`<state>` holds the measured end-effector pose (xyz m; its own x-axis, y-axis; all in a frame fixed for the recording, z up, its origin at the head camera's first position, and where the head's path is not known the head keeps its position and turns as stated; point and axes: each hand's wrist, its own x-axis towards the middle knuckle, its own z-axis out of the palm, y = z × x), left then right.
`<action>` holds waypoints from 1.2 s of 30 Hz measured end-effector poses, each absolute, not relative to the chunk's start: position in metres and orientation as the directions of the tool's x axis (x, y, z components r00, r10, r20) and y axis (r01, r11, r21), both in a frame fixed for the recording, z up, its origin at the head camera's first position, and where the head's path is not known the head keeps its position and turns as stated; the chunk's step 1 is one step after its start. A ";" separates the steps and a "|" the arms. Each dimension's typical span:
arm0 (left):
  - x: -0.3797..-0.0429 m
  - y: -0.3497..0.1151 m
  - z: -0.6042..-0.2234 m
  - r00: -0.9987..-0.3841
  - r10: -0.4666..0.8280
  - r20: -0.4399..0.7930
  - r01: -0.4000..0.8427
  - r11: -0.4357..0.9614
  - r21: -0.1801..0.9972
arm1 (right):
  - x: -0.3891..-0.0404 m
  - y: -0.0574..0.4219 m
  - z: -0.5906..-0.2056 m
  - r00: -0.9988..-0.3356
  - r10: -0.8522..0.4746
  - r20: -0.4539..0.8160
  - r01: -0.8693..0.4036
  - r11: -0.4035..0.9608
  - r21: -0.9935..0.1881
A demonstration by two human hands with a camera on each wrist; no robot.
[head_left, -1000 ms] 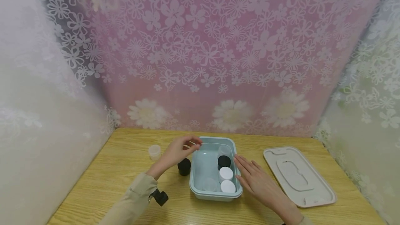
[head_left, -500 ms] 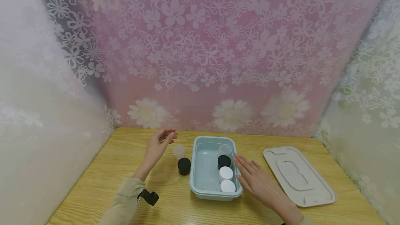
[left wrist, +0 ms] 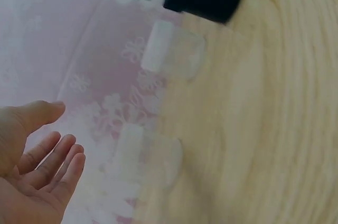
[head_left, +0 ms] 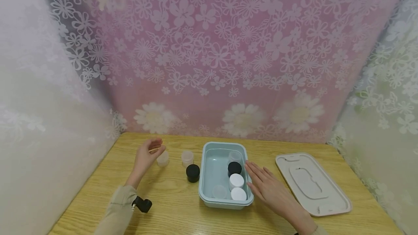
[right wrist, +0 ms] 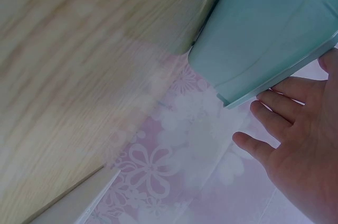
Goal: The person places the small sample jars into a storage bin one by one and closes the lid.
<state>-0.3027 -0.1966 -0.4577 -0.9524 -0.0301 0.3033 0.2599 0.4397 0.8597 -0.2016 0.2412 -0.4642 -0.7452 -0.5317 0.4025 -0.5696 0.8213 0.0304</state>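
Note:
My left hand is over the left part of the table, fingers loosely bent and holding nothing. It is nearest a small translucent jar, overlapping its edge in the head view; the left wrist view has a gap between the fingers and that jar. To the right stand a second translucent jar and a black-lidded jar. My right hand has straight fingers against the right rim of a light blue plastic box. Inside are two white-lidded jars, a black-lidded one and two translucent ones.
A pale lid lies flat on the wooden table, right of the box and beside my right hand. Flower-patterned curtains enclose the table at the back and on both sides.
My left hand has moved left from the box's rim, past the middle translucent jar, to the leftmost jar. My right hand and the box have stayed in place.

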 end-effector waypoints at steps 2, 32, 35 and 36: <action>-0.303 -0.200 -0.463 -0.959 -0.021 0.283 0.243 0.450 0.859 | -0.202 0.241 -0.464 -0.742 -0.533 0.407 -0.570 0.821 0.034; -0.298 -0.193 -0.457 -0.979 0.056 0.196 0.193 0.564 0.803 | -0.200 0.240 -0.464 -0.745 -0.525 0.412 -0.556 0.829 0.051; -0.296 -0.187 -0.449 -0.974 0.078 0.212 0.220 0.545 0.809 | -0.200 0.240 -0.464 -0.746 -0.524 0.412 -0.554 0.831 0.052; -0.295 -0.184 -0.446 -0.973 0.084 0.215 0.226 0.539 0.812 | -0.200 0.240 -0.464 -0.746 -0.524 0.410 -0.555 0.830 0.052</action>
<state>-0.2951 -0.1840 -0.4456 -0.9729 0.0842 0.2153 0.2262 0.5385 0.8117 -0.1999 0.2398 -0.4640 -0.7464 -0.5244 0.4098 -0.5550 0.8303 0.0516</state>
